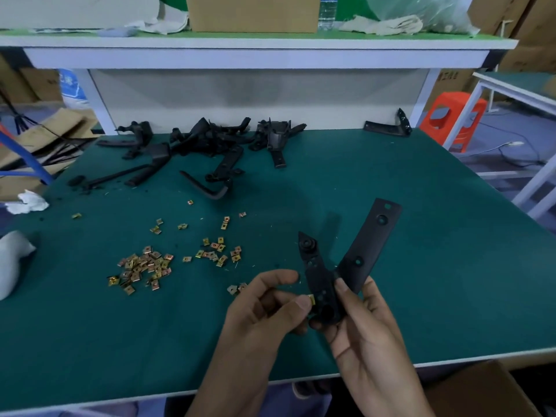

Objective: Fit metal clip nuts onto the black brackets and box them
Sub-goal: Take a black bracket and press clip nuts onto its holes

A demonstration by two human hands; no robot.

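Left hand [264, 308] and right hand [364, 323] hover close together, fingers curled, gripping.

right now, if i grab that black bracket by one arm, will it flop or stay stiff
Probably stiff: the black bracket has its long arm standing straight in the air though the right hand grips only its lower end. Likely light, since a few fingers carry it. Its matte surface seems unlikely to slip.
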